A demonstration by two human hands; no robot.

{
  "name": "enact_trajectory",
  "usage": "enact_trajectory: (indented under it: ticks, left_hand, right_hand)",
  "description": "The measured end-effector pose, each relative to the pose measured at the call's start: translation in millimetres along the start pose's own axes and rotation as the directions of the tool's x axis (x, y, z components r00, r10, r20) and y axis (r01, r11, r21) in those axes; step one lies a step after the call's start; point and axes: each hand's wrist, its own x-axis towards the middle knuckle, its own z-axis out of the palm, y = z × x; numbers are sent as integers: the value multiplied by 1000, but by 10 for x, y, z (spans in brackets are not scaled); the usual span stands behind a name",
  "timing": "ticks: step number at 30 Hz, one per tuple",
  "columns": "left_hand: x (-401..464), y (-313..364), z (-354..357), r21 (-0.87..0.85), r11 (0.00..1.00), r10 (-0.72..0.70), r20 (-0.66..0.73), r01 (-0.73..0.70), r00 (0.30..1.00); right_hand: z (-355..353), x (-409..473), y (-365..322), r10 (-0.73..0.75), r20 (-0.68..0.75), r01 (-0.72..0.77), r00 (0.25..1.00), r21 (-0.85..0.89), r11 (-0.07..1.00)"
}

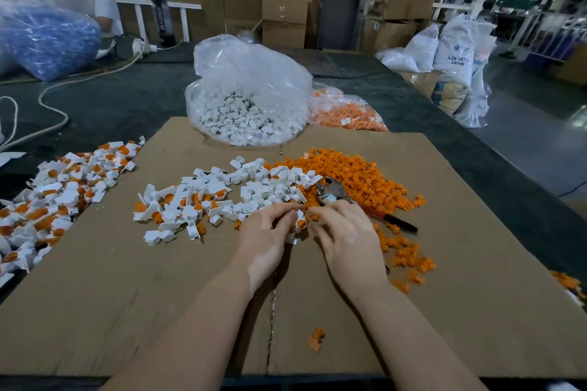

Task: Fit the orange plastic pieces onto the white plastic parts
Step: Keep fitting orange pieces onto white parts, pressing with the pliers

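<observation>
My left hand (270,232) grips a white plastic part (298,223) with an orange piece in it, just above the cardboard sheet (127,295). Close beside it, my right hand (343,232) has its fingertips curled at the same part; what they pinch is hidden. A heap of loose orange pieces (359,178) lies to the right. Loose white parts (254,181) lie in the middle. Fitted white-and-orange parts (178,203) sit to the left of my hands, and a bigger pile of fitted parts (63,187) lies at the far left.
Pliers (336,194) with a dark handle lie on the orange heap. Behind stand a clear bag of white parts (251,117) and a bag of orange pieces (346,114). A person sits at the far left by a blue bag (47,41). A cable crosses the dark table.
</observation>
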Motion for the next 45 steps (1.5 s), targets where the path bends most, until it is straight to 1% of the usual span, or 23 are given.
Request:
enact_trajectory:
  ticks: [2,4,7,10,13,16,17,21,24,27,30,32,39,40,42,43,45]
  left_hand:
    - [-5,-1,-9,9,1000,7,23,-7,1000]
    - [-13,-8,-19,-1,1000,4,26,-4,1000]
    - [-19,-4,-13,-25,1000,-12,14,12,1000]
    - [-40,23,0,-47,999,-2,54,5,999]
    - [-43,27,3,-43,999,1,72,2,997]
    - [-52,31,1,-107,993,-38,63,45,997]
    - [-60,30,-1,-121,992,-32,61,39,998]
    - [-92,33,5,-46,997,59,103,-54,993]
    - [-89,28,1,10,995,99,76,-101,992]
    - [-90,34,-5,47,990,131,85,-135,988]
    - [-97,47,-3,48,990,129,105,-135,986]
    - [-100,48,-2,59,988,133,123,-141,984]
    - [-89,34,8,51,989,131,135,-139,982]
    - [-91,35,12,52,989,132,136,-140,982]
    - [-97,40,17,35,991,121,111,-126,986]
    - [-99,43,19,-3,994,106,73,-107,992]
    - [-107,44,10,-108,991,72,-61,-78,996]
  right_hand:
    - [20,-17,-47,-9,6,8,1000,90,996]
    - [22,-15,-46,18,6,-18,1000,128,992]
    - [14,-16,-51,65,20,-68,998,142,988]
    - [1,-29,-71,48,-6,-47,999,160,986]
    - [-15,-30,-81,11,11,-13,1000,150,989]
    - [-13,-31,-78,65,15,-67,998,155,986]
    - [-9,-34,-75,89,16,-90,996,163,982]
    - [22,-42,-56,131,47,-137,990,167,976]
    - [24,-49,-54,126,52,-133,991,171,976]
    - [1,-50,-58,106,34,-111,994,217,970]
    - [-14,-44,-55,87,55,-99,995,255,962]
    - [-17,-40,-48,94,83,-112,992,254,961]
    - [-10,-39,-40,92,98,-115,991,256,960]
    - [-11,-39,-42,87,87,-106,992,251,962]
    - [-10,-49,-42,73,14,-74,997,208,975]
    - [-10,-57,-43,77,-41,-69,996,172,983]
    - [-23,-68,-55,129,-123,-119,984,89,989]
